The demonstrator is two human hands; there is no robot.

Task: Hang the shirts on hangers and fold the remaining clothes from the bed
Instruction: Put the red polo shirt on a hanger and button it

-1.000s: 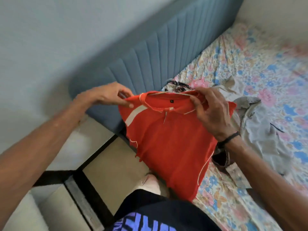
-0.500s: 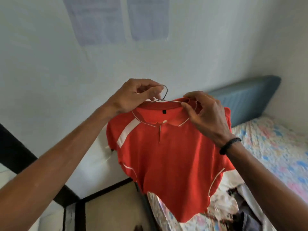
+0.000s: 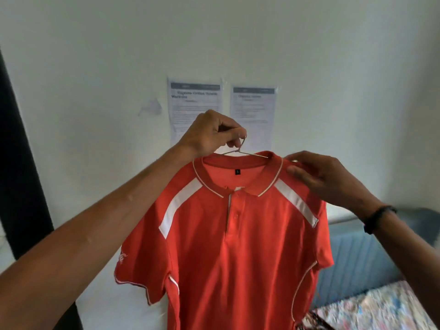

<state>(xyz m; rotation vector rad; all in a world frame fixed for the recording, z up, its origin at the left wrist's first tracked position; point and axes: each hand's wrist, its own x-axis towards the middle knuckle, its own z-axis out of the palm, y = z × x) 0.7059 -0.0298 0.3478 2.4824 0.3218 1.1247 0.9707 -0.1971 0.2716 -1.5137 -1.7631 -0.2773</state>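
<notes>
Red polo shirt w/ white shoulder stripes [image 3: 238, 246] is being held up at frame ctr on thin wire hanger [image 3: 240, 148]; hook is being pinched by left hand [image 3: 209, 134] at 12 o'clock. Shoulder seam at 2 o'clock is being pinched by right hand [image 3: 321, 179]. Fabric judged soft, light, prone to slipping; best gripped at hook.

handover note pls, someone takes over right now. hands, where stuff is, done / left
Left hand: grips the hook of the thin wire hanger, holding it up before the white wall.
Right hand: pinches the shoulder of the red polo shirt with white stripes.
Done: shirt is on the hanger, hanging freely.
Left: hang it up somewhere; other clothes on the floral bed are barely visible.
</notes>
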